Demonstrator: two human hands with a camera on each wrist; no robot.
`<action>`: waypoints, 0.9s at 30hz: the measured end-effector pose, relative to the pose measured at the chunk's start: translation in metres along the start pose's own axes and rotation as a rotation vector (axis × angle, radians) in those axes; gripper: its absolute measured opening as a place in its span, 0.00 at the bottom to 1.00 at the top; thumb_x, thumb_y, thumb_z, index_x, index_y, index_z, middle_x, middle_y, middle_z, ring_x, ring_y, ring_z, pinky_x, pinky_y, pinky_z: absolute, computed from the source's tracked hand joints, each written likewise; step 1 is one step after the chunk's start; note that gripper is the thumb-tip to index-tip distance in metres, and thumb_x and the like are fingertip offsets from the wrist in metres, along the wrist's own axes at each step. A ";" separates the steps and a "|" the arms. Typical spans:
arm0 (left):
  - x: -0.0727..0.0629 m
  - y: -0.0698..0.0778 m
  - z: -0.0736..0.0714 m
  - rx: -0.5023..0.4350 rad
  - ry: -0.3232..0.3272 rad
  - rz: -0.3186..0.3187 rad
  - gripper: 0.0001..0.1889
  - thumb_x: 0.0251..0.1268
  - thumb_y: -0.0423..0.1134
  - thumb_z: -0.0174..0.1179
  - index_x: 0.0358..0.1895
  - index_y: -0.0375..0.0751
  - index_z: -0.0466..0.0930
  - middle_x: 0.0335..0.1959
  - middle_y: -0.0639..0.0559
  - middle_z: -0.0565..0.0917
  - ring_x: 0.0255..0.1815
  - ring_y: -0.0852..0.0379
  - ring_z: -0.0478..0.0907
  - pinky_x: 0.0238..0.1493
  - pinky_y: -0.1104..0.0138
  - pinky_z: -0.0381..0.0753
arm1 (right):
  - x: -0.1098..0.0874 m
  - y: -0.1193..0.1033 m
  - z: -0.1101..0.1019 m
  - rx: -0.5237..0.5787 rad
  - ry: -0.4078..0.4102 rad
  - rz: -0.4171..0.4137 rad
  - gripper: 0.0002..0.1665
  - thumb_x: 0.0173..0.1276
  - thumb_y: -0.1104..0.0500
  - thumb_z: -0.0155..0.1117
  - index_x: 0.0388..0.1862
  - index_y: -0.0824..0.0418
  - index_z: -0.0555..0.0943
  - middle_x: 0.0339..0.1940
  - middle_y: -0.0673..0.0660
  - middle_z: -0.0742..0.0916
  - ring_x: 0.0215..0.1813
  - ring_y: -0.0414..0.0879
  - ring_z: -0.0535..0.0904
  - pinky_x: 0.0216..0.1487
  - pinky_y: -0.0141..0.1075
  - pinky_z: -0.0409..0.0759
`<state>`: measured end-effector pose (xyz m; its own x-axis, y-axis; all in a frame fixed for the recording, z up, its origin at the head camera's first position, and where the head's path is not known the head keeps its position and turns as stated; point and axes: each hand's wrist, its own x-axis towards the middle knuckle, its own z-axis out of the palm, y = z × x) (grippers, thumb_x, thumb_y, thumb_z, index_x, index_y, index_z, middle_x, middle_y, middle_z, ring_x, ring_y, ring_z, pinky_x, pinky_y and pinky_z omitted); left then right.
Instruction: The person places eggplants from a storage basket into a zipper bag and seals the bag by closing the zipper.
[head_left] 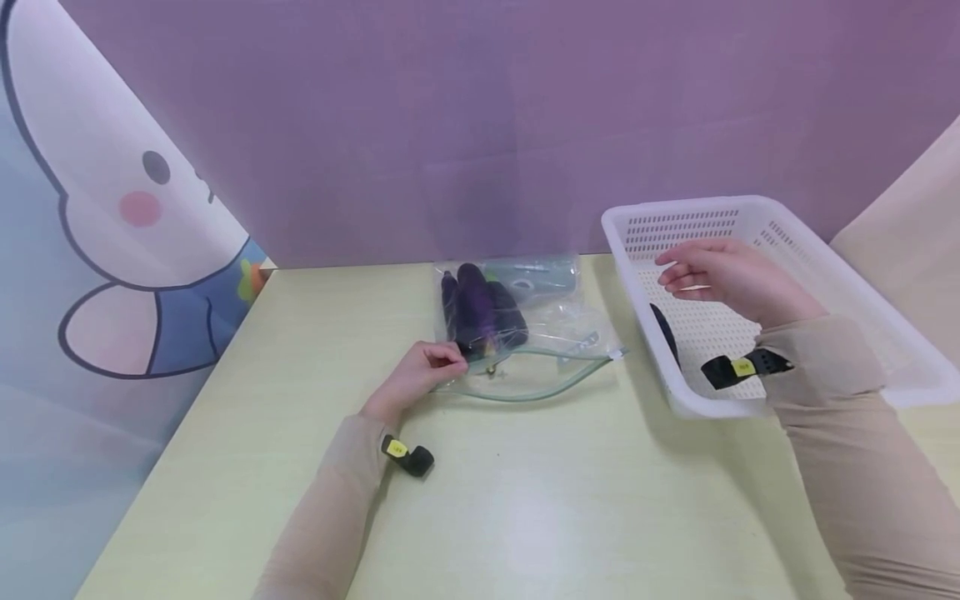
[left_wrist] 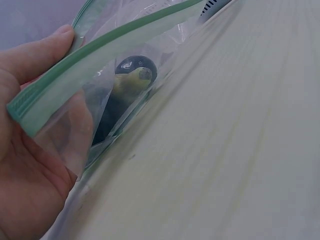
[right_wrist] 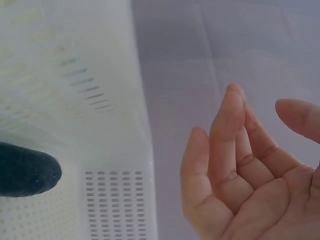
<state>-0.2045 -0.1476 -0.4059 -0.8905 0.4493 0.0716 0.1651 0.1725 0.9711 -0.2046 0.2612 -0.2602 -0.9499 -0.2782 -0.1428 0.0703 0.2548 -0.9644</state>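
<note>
Clear plastic bag (head_left: 585, 325) at twelve o'clock; my left hand (head_left: 416, 377) pinches its green lip (head_left: 517, 399), probably so the mouth stays gaping. My right hand (head_left: 738, 277)'s empty, fingers loosely bent, over the white basket (head_left: 716, 407) at two. Count: one bag, seemingly three dark eggplant-looking things (head_left: 475, 304) inside, one basket, one dark piece (head_left: 663, 332) in it.

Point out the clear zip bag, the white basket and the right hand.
Clear zip bag (head_left: 551, 323): head view, on the bare plastic near its middle.
White basket (head_left: 641, 304): head view, on its left rim.
Right hand (head_left: 737, 273): head view, on the middle of the hand.
</note>
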 end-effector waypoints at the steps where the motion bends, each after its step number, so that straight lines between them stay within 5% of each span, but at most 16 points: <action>1: 0.000 0.000 0.000 0.000 -0.001 0.000 0.10 0.59 0.25 0.60 0.40 0.16 0.77 0.29 0.61 0.79 0.32 0.63 0.71 0.35 0.75 0.73 | 0.001 0.002 -0.001 0.014 -0.008 0.005 0.17 0.77 0.58 0.42 0.37 0.47 0.80 0.29 0.44 0.85 0.36 0.34 0.82 0.43 0.29 0.81; 8: 0.000 0.001 0.000 -0.014 0.000 -0.001 0.10 0.59 0.24 0.59 0.40 0.15 0.77 0.29 0.61 0.79 0.32 0.63 0.71 0.35 0.75 0.72 | 0.010 0.013 -0.006 0.009 -0.040 0.100 0.11 0.76 0.56 0.44 0.43 0.52 0.77 0.31 0.45 0.84 0.37 0.35 0.81 0.45 0.29 0.81; 16: -0.001 0.004 0.002 -0.014 0.002 -0.001 0.10 0.59 0.24 0.59 0.40 0.16 0.77 0.29 0.61 0.79 0.32 0.63 0.71 0.35 0.75 0.73 | 0.023 0.028 -0.016 0.107 -0.101 0.225 0.14 0.76 0.56 0.44 0.36 0.48 0.79 0.30 0.46 0.85 0.35 0.36 0.81 0.44 0.30 0.80; 27: -0.001 0.003 0.001 -0.011 -0.001 -0.004 0.10 0.59 0.24 0.59 0.40 0.16 0.77 0.29 0.62 0.79 0.32 0.64 0.71 0.35 0.75 0.73 | 0.029 0.041 -0.015 -0.087 -0.106 0.282 0.09 0.74 0.53 0.47 0.45 0.53 0.74 0.31 0.43 0.83 0.38 0.34 0.80 0.47 0.31 0.79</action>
<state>-0.2026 -0.1466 -0.4029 -0.8908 0.4493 0.0681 0.1572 0.1642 0.9738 -0.2340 0.2771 -0.3012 -0.8590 -0.2795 -0.4290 0.2961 0.4125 -0.8615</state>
